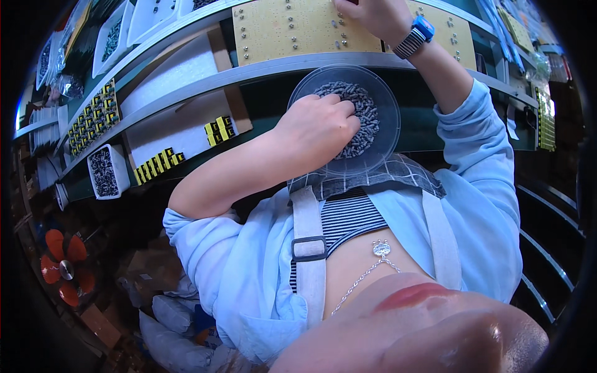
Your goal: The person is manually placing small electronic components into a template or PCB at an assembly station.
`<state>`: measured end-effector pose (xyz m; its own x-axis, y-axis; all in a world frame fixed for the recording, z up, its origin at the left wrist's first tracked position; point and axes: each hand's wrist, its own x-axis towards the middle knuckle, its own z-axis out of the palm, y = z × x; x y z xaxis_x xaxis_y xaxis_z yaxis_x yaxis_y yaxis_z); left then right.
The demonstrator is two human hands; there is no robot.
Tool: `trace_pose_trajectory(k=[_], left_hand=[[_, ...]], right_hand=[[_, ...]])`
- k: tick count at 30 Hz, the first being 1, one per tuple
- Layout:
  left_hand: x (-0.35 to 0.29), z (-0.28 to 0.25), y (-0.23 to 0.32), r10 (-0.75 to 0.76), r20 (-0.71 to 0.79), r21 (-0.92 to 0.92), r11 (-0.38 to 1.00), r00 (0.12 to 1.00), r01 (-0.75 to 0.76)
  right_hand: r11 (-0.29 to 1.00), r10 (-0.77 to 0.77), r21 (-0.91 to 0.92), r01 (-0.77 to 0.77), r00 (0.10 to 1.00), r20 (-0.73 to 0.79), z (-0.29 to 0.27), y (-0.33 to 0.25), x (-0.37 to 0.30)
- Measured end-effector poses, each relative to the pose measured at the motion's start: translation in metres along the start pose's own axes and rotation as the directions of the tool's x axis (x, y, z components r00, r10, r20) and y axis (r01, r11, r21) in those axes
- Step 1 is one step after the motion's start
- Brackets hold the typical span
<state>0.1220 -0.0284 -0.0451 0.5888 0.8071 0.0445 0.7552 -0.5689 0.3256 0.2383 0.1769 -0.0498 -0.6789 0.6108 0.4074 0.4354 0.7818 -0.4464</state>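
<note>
My left hand reaches into a clear round plastic bowl of small grey cylindrical pieces. Its fingers are curled together down among the pieces, and the tips are hidden, so what they grip does not show. My right hand, with a blue watch on the wrist, is over a tan circuit board at the top edge. Its fingers are mostly cut off by the picture's edge; a bit of red shows beside them. Small metallic parts stand in rows on the board.
A metal rail runs between bowl and boards. Black-and-yellow parts lie at the left, near a white bin of small dark metal parts. More white bins stand far left. An orange-bladed fan is at the lower left.
</note>
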Motion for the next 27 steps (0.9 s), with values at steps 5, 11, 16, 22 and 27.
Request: trace_pose_trajectory(k=[5, 11, 16, 22, 27], left_hand=[[-0.003, -0.004, -0.001, 0.016, 0.01, 0.013, 1.0, 1.0, -0.016], [-0.004, -0.007, 0.003, 0.014, 0.019, 0.062, 0.998, 1.0, -0.015], [-0.006, -0.008, 0.004, 0.039, 0.005, 0.129, 0.991, 0.999, -0.039], [-0.009, -0.005, 0.001, 0.064, -0.064, 0.072, 0.996, 0.996, -0.06], [-0.012, -0.001, 0.002, 0.015, -0.07, -0.07, 0.997, 0.997, -0.02]], right_hand=[[0.998, 0.008, -0.062, -0.011, 0.999, -0.045, 0.007, -0.004, 0.003], [0.995, -0.043, -0.09, 0.039, 0.998, -0.045, 0.006, -0.009, 0.001], [0.985, -0.098, -0.143, 0.101, 0.995, 0.032, -0.001, -0.014, 0.0], [0.96, -0.247, -0.074, 0.27, 0.941, 0.232, -0.017, 0.001, 0.013], [0.919, -0.367, -0.028, 0.393, 0.88, 0.3, -0.021, 0.015, 0.025]])
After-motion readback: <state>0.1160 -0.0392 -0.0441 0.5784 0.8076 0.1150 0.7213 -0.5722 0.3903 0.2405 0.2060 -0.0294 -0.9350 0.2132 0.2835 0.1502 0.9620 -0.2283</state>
